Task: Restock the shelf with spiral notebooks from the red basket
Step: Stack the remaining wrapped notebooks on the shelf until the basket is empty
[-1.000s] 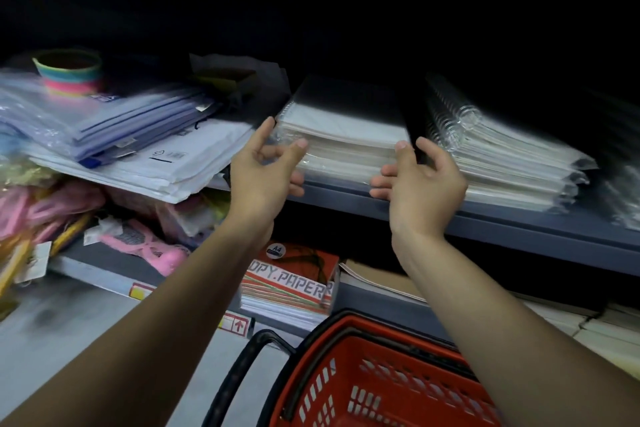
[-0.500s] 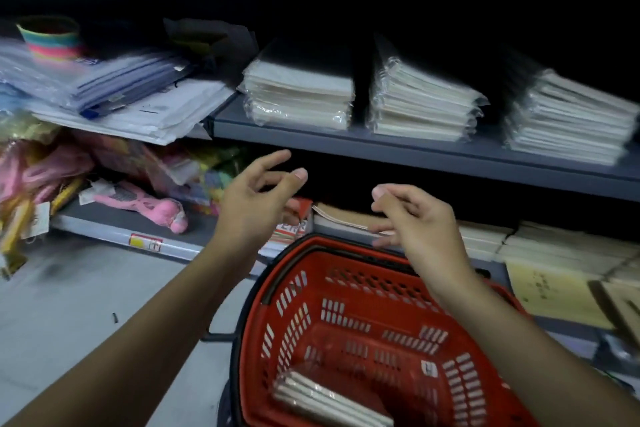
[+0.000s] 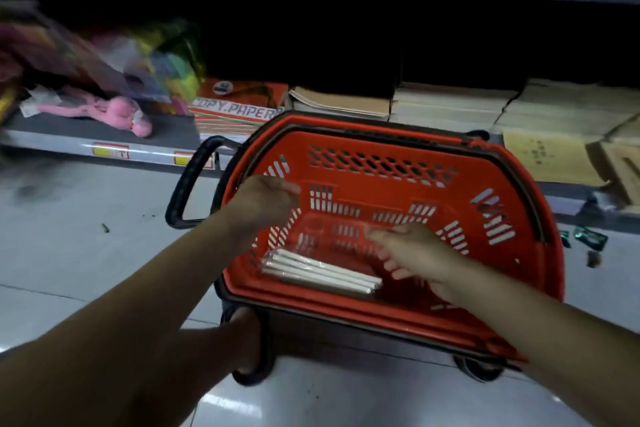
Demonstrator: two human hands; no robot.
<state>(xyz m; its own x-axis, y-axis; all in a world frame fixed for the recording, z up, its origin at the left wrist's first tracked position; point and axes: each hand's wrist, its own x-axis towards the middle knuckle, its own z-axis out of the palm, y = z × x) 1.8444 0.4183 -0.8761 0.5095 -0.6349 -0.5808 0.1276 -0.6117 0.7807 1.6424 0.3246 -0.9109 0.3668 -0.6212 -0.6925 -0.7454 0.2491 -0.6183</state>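
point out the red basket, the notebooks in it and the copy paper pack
red basket (image 3: 377, 163), head view, on its far perforated wall
notebooks (image 3: 322, 270), head view, on the middle of the wrapped stack's edge
copy paper pack (image 3: 239, 111), head view, on its printed front label

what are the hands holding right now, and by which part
Nothing. The left hand and right hand are open over the red basket, above the wrapped notebooks, not touching them.

Pale glossy floor tiles (image 3: 69, 253) reflect overhead light near the bottom. A grey metal lower shelf (image 3: 104, 146) carries price labels along its edge, with copy paper packs (image 3: 239, 107), brown paper stacks (image 3: 450, 104) and a pink toy (image 3: 117, 111). Above it is deep shadow.
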